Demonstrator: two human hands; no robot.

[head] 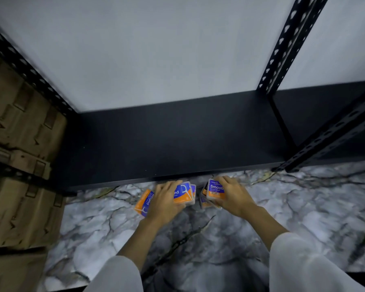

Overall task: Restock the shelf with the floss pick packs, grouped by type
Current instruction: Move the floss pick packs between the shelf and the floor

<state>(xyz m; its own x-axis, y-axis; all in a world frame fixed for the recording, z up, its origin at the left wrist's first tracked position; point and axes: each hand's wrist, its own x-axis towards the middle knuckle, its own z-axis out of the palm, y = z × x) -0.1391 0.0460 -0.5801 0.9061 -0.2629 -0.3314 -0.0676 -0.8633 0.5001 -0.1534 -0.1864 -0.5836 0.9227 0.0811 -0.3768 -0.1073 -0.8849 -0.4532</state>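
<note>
Several orange-and-blue floss pick packs lie on the marble-patterned floor just in front of the black shelf [167, 140]. My left hand [164, 199] rests over a cluster of packs marked "Round" [184, 192], fingers curled around them; another "Round" pack [143, 202] sticks out to its left. My right hand [230, 194] grips a pack marked "Smooth" [214, 191], with more packs [205, 202] partly hidden beneath it. The shelf board itself holds nothing.
Black perforated uprights stand at the left [27, 72] and right [291, 43], and a diagonal rail [333, 131] crosses the shelf's right end. Brown cardboard boxes [19, 144] are stacked at the left. A pale wall backs the shelf.
</note>
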